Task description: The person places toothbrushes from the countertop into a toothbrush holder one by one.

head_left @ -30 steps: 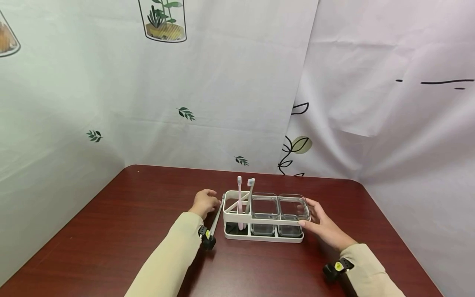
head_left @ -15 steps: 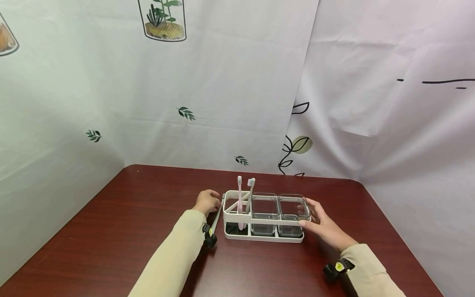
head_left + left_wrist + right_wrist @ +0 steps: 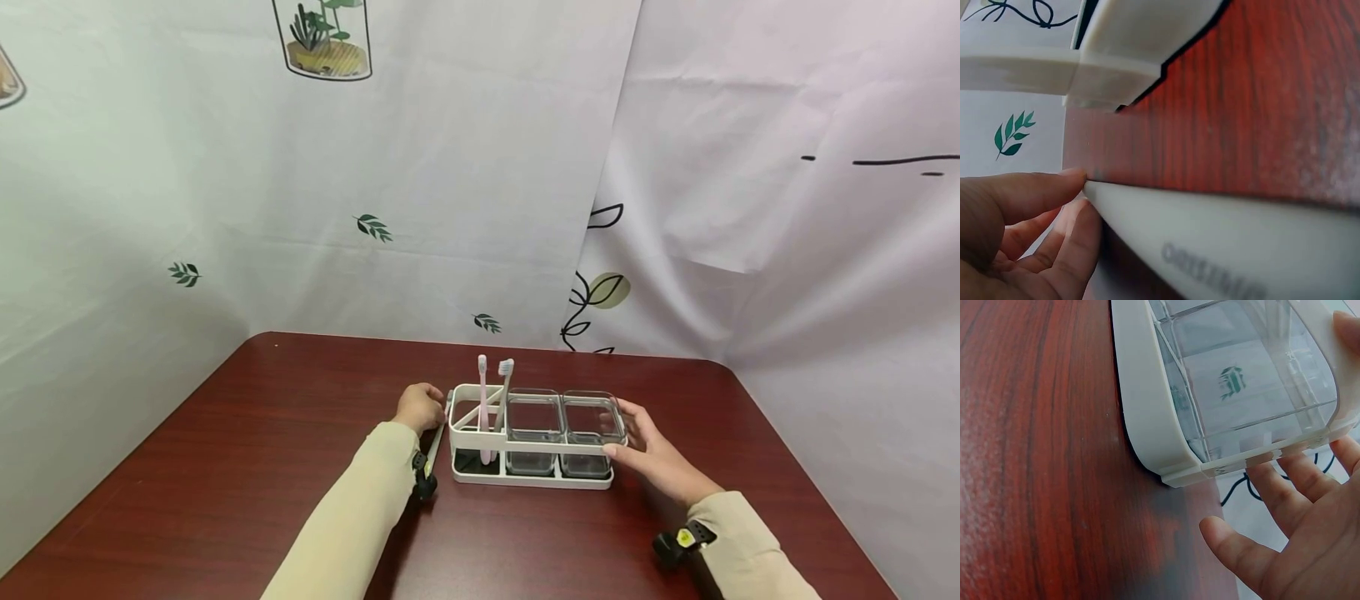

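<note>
white rack (image 3: 480, 475) on red-brown tabletop (image 3: 225, 467), holding two toothbrushes (image 3: 483, 400) (upright) and two clear cups (image 3: 592, 421). left hand (image 3: 418, 407): fingers pinching grey toothpaste tube (image 3: 1222, 244) lying beside rack. right hand (image 3: 652, 454): fingers straight, steadying rack's right end.

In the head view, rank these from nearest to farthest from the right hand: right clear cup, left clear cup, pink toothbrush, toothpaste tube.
1. Right clear cup, at the rack's right end, beside the right hand.
2. Left clear cup, middle compartment.
3. Pink toothbrush, upright in the left compartment.
4. Toothpaste tube, on the table left of the rack, at the left hand.
</note>
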Motion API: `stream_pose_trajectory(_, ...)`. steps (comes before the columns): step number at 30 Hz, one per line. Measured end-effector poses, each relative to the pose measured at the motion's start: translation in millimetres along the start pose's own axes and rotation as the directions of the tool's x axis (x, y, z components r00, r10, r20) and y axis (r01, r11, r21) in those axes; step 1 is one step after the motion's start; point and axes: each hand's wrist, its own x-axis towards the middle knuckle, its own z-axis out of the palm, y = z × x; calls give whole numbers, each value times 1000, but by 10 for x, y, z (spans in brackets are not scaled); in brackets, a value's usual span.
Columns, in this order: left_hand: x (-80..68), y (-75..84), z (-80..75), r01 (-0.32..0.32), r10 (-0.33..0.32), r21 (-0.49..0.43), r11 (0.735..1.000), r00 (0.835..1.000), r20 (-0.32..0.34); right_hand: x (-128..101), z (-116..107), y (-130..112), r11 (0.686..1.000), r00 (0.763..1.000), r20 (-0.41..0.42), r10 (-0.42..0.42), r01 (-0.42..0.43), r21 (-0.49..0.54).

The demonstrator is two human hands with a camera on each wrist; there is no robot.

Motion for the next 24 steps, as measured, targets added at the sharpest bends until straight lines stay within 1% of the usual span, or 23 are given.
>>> stream_pose_trajectory(2,-7,8,-1,-3,4,34,999,1000,-8,4,2,3,1000,1000,1,4,-4,-5)
stream_pose_trajectory(4,-13,17,-6,-16,18,89,996,1000,-19,8,3,7,1000,1000,3,0,0,-7)
stream_pose_trajectory(7,-20,26,-8,-43,49,171,984,998,-31,9,7,6,1000,1000,0,-7,7,-6)
stream_pose_trajectory(9,-24,26,-6,-54,63,204,977,997,-35,8,8,7,1000,1000,0,-13,13,-5)
stream_pose_trajectory(18,-16,40,23,-97,113,278,956,993,-42,0,7,-4,1000,1000,-4,-21,21,-6)
stream_pose_trajectory(21,-13,54,28,-91,108,271,958,993,-46,0,4,9,1000,1000,-5,-19,19,-11)
stream_pose_trajectory(24,-16,62,20,-63,79,245,968,995,-54,2,0,29,1000,1000,-6,-10,10,-13)
